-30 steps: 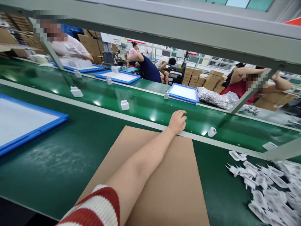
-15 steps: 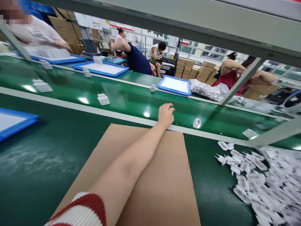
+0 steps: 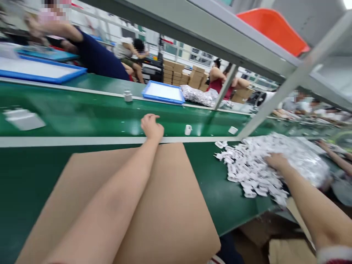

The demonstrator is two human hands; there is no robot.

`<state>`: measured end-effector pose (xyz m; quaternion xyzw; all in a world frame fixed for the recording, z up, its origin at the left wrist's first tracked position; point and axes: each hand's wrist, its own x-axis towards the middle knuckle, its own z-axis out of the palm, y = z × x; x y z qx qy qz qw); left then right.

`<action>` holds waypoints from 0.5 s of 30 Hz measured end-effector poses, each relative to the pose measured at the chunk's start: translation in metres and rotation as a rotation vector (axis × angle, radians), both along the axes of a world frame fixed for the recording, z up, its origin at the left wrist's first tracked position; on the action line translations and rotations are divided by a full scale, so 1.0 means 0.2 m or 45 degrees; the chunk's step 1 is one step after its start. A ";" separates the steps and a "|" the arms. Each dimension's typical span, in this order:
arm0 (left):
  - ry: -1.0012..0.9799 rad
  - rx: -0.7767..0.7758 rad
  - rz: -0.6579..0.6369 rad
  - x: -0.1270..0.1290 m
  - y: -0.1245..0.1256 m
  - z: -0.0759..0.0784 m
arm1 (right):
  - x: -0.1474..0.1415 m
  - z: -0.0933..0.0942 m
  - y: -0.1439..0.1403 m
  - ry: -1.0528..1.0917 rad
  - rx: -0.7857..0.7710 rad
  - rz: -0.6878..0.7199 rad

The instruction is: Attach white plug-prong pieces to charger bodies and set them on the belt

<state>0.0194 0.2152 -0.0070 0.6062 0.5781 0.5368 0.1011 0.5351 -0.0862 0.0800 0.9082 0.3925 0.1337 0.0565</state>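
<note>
One brown cardboard sheet [image 3: 154, 205] is seen lying on the near green table [image 3: 35, 165], with the left hand [image 3: 151, 127] resting loosely curled and empty at its far edge, on the white divider strip [image 3: 68, 141]. To the right, the right hand [image 3: 276, 161] is laid on one heap of white plug parts [image 3: 255, 165]; its grasp cannot be told. Two blue trays [image 3: 164, 92] and three loose white adapters [image 3: 188, 129] are counted on the far belt.

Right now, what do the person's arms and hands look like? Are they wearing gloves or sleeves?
No gloves: the left hand and right hand are bare, and so are both forearms. No rings, watch or bracelets show. At the bottom right corner, a knitted cuff in white with a red stripe peeks in on the right arm.
</note>
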 end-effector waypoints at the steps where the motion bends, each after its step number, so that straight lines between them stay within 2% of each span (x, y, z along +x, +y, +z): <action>1: -0.004 0.000 -0.011 0.00 0.00 0.00 | -0.02 -0.01 0.00 0.033 -0.054 -0.031; 3: -0.018 0.008 -0.051 -0.01 0.00 0.00 | -0.06 -0.03 -0.01 0.082 -0.123 -0.059; 7: -0.027 0.015 -0.128 -0.01 -0.01 -0.01 | -0.14 -0.03 0.01 0.179 -0.184 0.000; 11: -0.037 -0.010 -0.123 -0.01 -0.01 -0.02 | -0.24 0.03 0.05 0.294 -0.200 0.084; 15: -0.010 -0.063 -0.171 -0.01 0.03 -0.04 | -0.36 0.11 0.12 0.304 -0.132 0.076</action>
